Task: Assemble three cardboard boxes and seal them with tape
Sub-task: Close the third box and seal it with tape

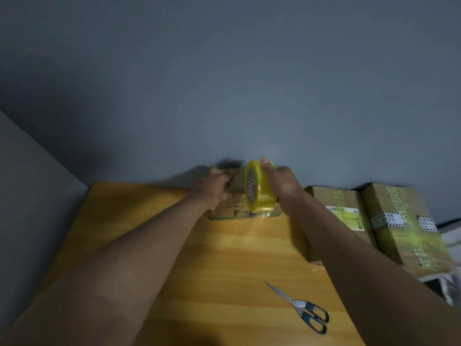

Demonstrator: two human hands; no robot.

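A small cardboard box (233,211) with green print stands at the far edge of the wooden table (154,236). My left hand (214,187) grips the box's top left part, fingers curled over it. My right hand (284,188) grips a yellow-tinted roll of clear tape (258,189), held upright against the box's right side, thumb on top of the roll. A strip of tape runs from the roll down to the box's lower front edge. Two taped cardboard boxes, one (339,216) beside the other (404,226), lie at the right.
Scissors (306,309) with dark handles lie shut on the table near its front right. A grey wall rises directly behind the table. Beyond the right boxes some dark and white objects show at the frame edge.
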